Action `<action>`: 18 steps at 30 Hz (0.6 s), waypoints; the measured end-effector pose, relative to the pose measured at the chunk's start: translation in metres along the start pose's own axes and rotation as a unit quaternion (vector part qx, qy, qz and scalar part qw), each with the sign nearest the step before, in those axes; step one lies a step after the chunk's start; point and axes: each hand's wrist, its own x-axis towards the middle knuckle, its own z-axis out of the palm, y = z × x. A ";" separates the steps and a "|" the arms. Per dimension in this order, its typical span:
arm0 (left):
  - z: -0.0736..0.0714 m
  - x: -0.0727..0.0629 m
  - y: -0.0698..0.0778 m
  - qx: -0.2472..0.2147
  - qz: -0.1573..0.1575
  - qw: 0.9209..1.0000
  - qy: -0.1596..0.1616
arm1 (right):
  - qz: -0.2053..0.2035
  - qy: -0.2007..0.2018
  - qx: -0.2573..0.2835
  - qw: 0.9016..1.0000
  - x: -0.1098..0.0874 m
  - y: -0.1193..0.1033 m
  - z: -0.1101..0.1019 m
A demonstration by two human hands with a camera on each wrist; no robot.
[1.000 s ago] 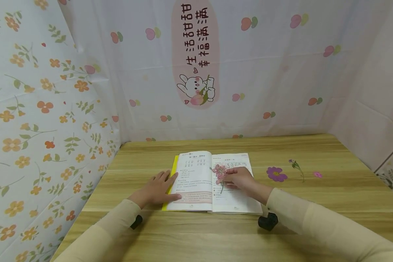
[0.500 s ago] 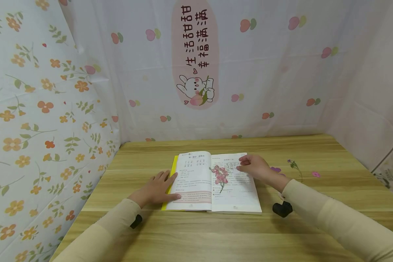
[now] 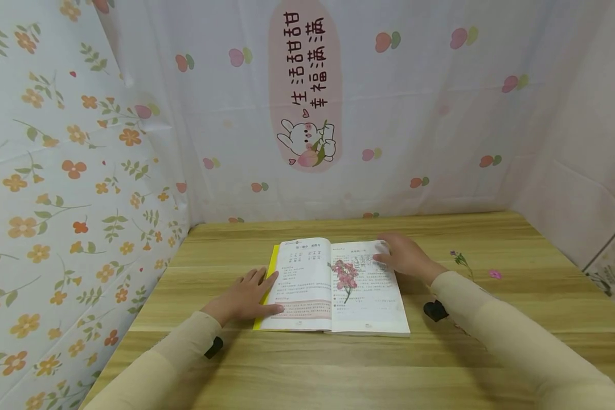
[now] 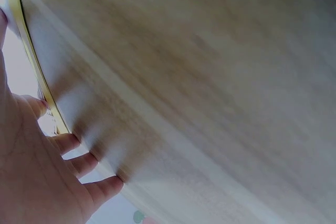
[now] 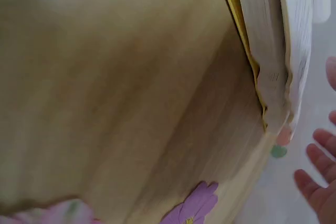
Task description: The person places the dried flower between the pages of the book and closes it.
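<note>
An open book (image 3: 307, 285) with a yellow cover lies on the wooden table. On its right page, close to the fold, rests a pressed sprig of pink flowers (image 3: 345, 276) with a green stem. My left hand (image 3: 243, 293) lies along the book's left edge, thumb on the page and straight fingers touching the tabletop; the left wrist view shows these fingers (image 4: 107, 186) spread. My right hand (image 3: 407, 256) is at the top right corner of the right page, holding nothing. In the right wrist view its fingers (image 5: 317, 161) are extended and apart beside the page block (image 5: 270, 51).
Right of the book lie a small purple flower sprig (image 3: 461, 261) and a little pink flower (image 3: 495, 274). A purple flower (image 5: 191, 205) shows at the bottom of the right wrist view, with blurred pink petals (image 5: 63, 213) at its left. A patterned cloth (image 3: 425, 114) hangs behind the table.
My right hand has released the pink flower sprig onto the right page and moved right and up to the page's corner. It now covers the purple flower. The left hand stays put.
</note>
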 end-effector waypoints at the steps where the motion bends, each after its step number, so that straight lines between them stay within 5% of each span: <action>1: 0.000 0.000 0.000 0.001 -0.001 1.000 -0.002 | -0.006 -0.001 -0.013 1.000 0.003 0.002 0.001; 9: -0.001 -0.001 0.002 0.007 -0.005 1.000 -0.008 | -0.048 -0.010 -0.095 0.994 0.019 0.014 0.005; 18: 0.002 0.000 0.002 0.011 0.002 1.000 -0.001 | -0.069 -0.052 -0.207 0.974 0.020 0.019 0.011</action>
